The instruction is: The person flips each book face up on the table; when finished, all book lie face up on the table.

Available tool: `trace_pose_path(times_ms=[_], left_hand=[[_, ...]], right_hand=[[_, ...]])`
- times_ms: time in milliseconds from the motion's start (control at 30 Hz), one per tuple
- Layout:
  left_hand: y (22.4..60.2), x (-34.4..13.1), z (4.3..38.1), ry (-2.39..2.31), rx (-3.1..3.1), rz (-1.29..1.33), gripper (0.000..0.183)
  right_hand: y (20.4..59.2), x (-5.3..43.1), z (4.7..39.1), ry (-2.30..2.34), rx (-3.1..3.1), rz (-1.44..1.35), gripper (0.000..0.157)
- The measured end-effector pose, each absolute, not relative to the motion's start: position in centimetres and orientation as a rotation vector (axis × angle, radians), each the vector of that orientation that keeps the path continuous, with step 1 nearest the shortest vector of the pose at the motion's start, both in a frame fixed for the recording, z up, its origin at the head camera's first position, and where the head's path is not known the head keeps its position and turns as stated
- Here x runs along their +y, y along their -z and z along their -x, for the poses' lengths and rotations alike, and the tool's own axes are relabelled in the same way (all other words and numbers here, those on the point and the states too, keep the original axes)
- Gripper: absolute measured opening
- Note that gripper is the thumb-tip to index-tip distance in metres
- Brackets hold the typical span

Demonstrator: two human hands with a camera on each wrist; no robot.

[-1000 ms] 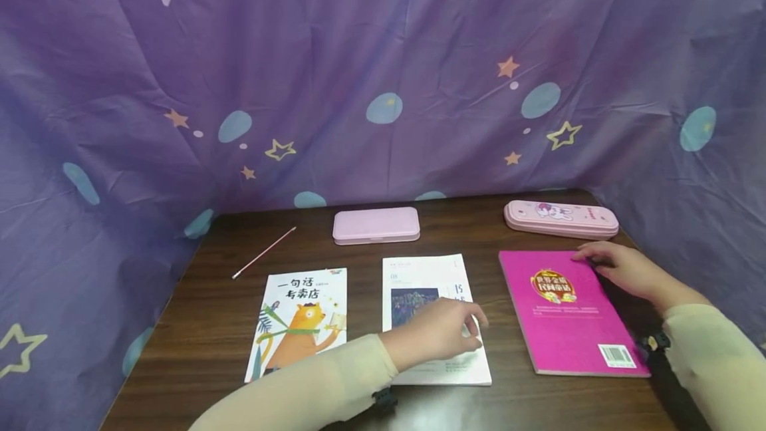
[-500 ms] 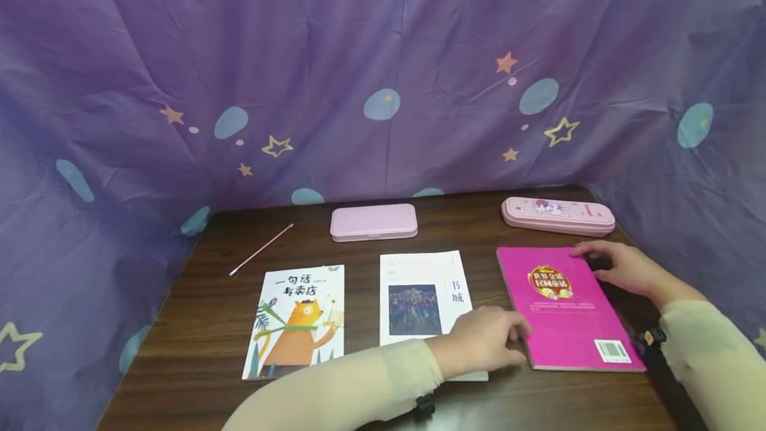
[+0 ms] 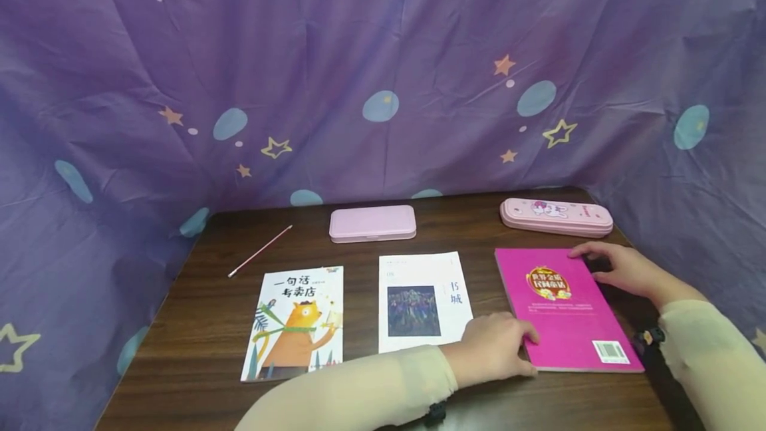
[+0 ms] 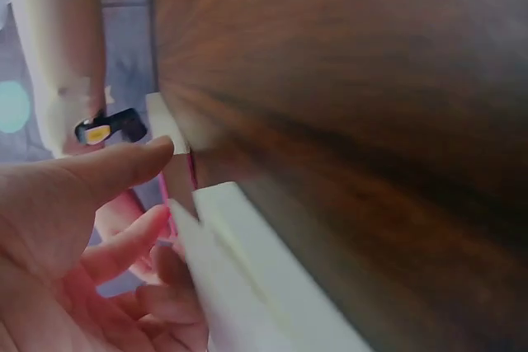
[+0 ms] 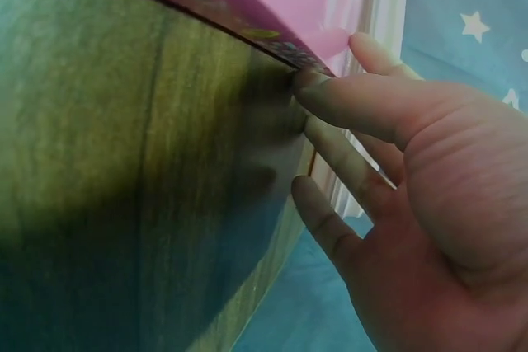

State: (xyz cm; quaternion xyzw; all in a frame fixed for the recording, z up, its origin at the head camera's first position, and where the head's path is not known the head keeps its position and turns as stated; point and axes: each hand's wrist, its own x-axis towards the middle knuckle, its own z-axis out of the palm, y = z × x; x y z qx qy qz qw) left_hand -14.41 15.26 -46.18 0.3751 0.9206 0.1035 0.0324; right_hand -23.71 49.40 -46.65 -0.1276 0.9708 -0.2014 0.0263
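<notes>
A pink paperback book (image 3: 565, 328) lies flat on the right of the table, barcode toward me. My left hand (image 3: 493, 348) is at its near left corner, thumb along the near edge and index finger at the left side. At the far right corner my right hand (image 3: 625, 270) pinches the book between thumb and index finger; the right wrist view shows its thumb (image 5: 355, 105) against the edge. Under my left forearm, a white magazine (image 3: 421, 275) with a dark picture is partly hidden. Farther left lies a white picture book (image 3: 299, 331) with an orange bear.
Along the back of the dark wooden table (image 3: 461, 228) lie a plain pink case (image 3: 372, 223) and a pink pencil case (image 3: 556, 216) with a rabbit print. A thin pink stick (image 3: 260, 251) lies at the far left. A purple curtain (image 3: 335, 72) stands behind.
My left hand has moved right, from over the white magazine to the near left corner of the pink book. My right hand has stayed at the far right corner.
</notes>
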Motion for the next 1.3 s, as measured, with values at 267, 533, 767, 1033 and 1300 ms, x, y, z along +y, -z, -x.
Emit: trace_pose_path(times_ms=[267,533,767,1033,1300], left_hand=[[47.0,15.6,13.7,-0.419,2.892,-1.075,0.044],[46.8,15.5,13.9,-0.437,2.895,-1.077,0.044],[46.9,14.6,14.2,-0.483,2.904,-1.027,0.043],[46.9,13.9,14.3,-0.521,2.956,-0.948,0.048],[46.8,12.7,14.3,-0.628,2.979,-0.955,0.046]], right_hand=[[47.4,50.1,23.6,0.758,3.076,0.688,0.053],[48.1,50.9,23.8,0.804,3.183,0.813,0.058],[47.1,51.6,22.9,0.71,3.173,0.637,0.049],[45.1,52.1,22.3,0.769,3.068,0.591,0.037],[44.0,51.8,22.5,0.978,2.976,0.756,0.036]])
